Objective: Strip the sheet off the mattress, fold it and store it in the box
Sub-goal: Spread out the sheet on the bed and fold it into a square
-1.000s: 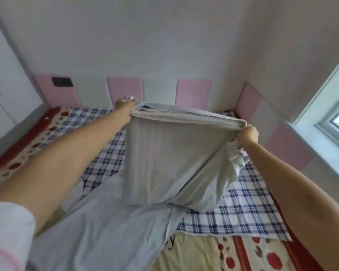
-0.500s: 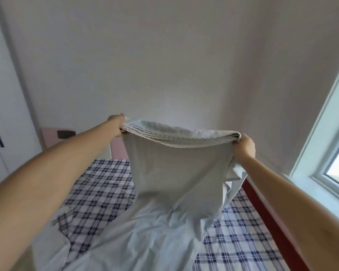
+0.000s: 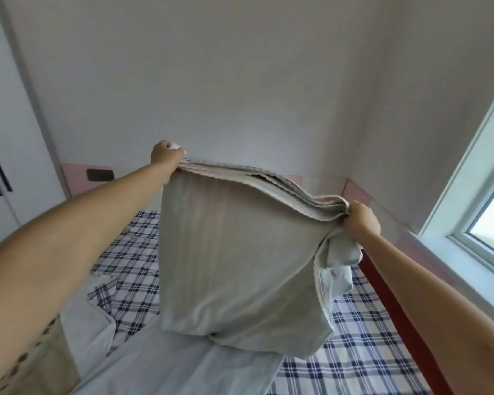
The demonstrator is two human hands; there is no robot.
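A pale grey sheet [image 3: 240, 260] hangs folded in several layers in front of me, its lower end trailing onto the bed. My left hand [image 3: 165, 155] grips the folded top edge at its left corner, held high. My right hand [image 3: 361, 220] grips the right corner, somewhat lower, so the top edge slopes down to the right. Loose cloth bunches below the right hand. Under the sheet lies the mattress with a blue-and-white checked cover [image 3: 131, 252]. No box is in view.
White wall fills the view ahead, with pink padded panels [image 3: 77, 178] along the bed's far side. A white wardrobe [image 3: 0, 166] stands at left. A window [image 3: 482, 212] and its sill are at right, above a red bed edge [image 3: 397, 309].
Both hands have raised the folded sheet higher and the view has tilted up. The left hand now sits above the right, and more of the sheet hangs off the bed.
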